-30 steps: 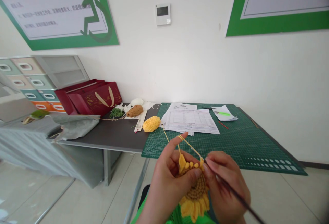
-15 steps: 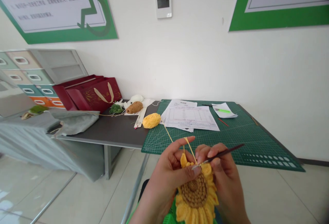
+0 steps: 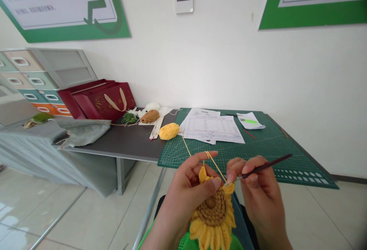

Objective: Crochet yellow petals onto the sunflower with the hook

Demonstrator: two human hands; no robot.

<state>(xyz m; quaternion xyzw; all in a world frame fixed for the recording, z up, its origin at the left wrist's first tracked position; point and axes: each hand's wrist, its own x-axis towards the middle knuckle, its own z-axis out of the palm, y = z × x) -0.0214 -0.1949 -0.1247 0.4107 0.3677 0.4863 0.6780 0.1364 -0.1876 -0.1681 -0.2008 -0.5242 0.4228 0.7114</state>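
Two green-bordered wall posters (image 3: 77, 35): the left bears blurred rows of Chinese characters and a green wheelchair symbol.
White printed sheets (image 3: 213, 129): a ruled form, its text too small to read, on a green gridded cutting mat (image 3: 289, 152).
Dark red gift bag (image 3: 103, 99): stiff-looking, with pale handles and a gold pattern.
Yellow yarn ball (image 3: 169, 131): fluffy oval at the mat's left edge, its strand running to the left hand.
Crocheted sunflower (image 3: 212, 208): ribbed round brown centre, plump yellow petals, held upright below the table's front edge.
Left hand (image 3: 183, 192): grasps the sunflower's upper left, thumb pressed on its front, index finger extended under looped yarn.
Right hand (image 3: 260, 189): fingers closed around a slim crochet hook with dark handle (image 3: 272, 163), its metal tip at the upper petals.
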